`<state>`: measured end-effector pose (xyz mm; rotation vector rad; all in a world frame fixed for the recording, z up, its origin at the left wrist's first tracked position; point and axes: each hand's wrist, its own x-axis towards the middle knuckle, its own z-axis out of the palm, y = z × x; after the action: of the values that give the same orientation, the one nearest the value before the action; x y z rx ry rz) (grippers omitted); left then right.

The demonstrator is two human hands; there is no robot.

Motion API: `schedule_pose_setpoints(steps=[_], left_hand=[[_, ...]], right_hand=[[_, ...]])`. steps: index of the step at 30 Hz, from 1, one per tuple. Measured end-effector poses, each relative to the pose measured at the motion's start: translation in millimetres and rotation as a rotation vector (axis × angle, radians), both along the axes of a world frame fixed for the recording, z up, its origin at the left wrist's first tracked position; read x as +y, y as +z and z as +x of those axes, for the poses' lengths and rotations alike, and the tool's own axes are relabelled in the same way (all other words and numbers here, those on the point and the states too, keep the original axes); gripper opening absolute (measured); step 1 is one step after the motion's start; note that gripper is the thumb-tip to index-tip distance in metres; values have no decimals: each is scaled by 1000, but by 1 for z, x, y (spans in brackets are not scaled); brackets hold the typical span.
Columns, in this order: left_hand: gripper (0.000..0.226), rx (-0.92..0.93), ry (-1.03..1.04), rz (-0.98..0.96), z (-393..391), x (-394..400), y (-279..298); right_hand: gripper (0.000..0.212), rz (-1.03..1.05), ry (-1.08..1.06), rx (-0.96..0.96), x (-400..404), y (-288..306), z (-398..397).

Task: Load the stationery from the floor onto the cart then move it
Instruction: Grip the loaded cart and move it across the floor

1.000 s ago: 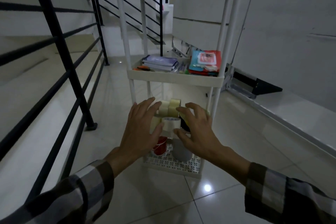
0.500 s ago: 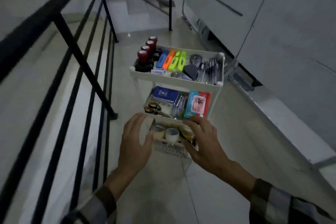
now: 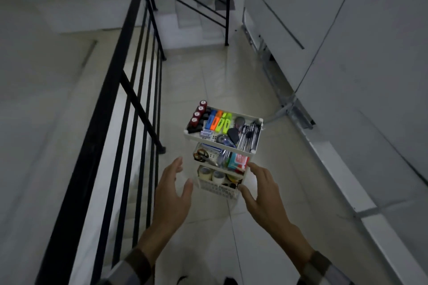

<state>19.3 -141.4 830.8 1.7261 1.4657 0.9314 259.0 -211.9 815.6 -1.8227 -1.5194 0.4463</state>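
A white three-tier cart (image 3: 189, 135) stands on the tiled floor, seen from above. Its top tray holds dark red rolls (image 3: 198, 114), coloured highlighters (image 3: 219, 121) and pens (image 3: 249, 137). The middle tier carries scissors (image 3: 202, 154) and a red and blue packet (image 3: 238, 161). Tape rolls (image 3: 211, 174) lie on the bottom tier. My left hand (image 3: 172, 190) hovers open just left of the cart's near side, holding nothing. To the cart's right, my right hand (image 3: 262, 188) is open with spread fingers; whether it touches the cart is unclear.
A black metal railing (image 3: 129, 90) runs along the left, with a stairwell drop beyond it. Stairs (image 3: 196, 7) rise behind the cart. A grey wall with a metal track (image 3: 298, 111) lines the right. Bare tiles lie ahead of and beside the cart.
The view has risen from low in front of the cart to high above it. Both hands have come off the tape rolls on the bottom tier and spread apart beside the cart.
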Motion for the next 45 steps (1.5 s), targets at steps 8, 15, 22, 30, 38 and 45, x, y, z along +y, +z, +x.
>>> schedule_pose_setpoints(steps=[8, 15, 22, 30, 38, 45], left_hand=[[71, -74, 37, -16, 23, 58, 24], [62, -49, 93, -90, 31, 170, -17], [82, 90, -31, -218, 57, 312, -92], [105, 81, -258, -242, 79, 339, -145], [108, 174, -303, -185, 83, 352, -173], [94, 212, -340, -159, 90, 363, -183]], right_hand=[[63, 1, -112, -20, 60, 11, 15], [68, -96, -351, -20, 138, -31, 26], [82, -302, -547, -143, 242, -95, 62], [85, -333, -685, -55, 262, -128, 66], [77, -282, -752, 35, 261, -135, 75], [77, -265, -759, 80, 264, -142, 89]])
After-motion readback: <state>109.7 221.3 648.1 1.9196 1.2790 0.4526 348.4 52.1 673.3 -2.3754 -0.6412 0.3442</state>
